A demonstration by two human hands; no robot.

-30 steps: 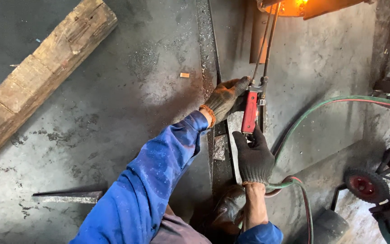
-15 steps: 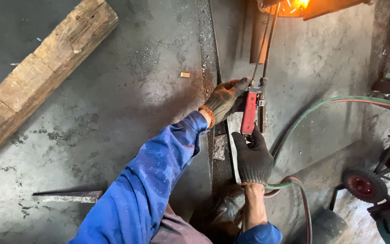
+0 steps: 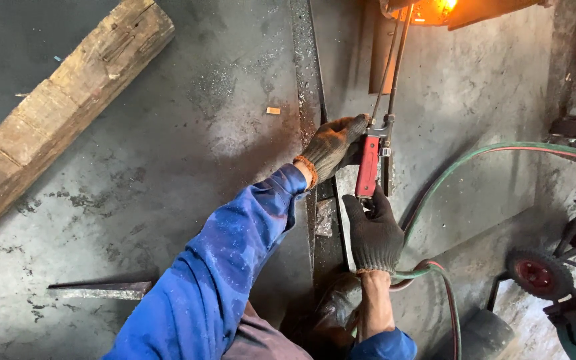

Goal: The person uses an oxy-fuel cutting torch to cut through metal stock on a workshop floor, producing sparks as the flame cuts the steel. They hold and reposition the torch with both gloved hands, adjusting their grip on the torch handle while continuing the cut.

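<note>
The cutting torch, red-bodied with two thin tubes running up from it, is the reference point, and it lies over the grey steel plate. The left hand, in a worn brown glove, is closed round the top of the red body where the tubes begin, apparently to steady the head end. The right hand, in a dark knitted glove, sits just below the red body, fingers curled about its lower end; whether it is fully closed there cannot be told. Far above the torch, at the tube ends, an orange glow shows at the plate's upper edge, so the long reach keeps both hands well clear of the heat. Green and red hoses trail away right of the torch toward a wheeled cart. A timber beam lies well apart, left of the torch.
</note>
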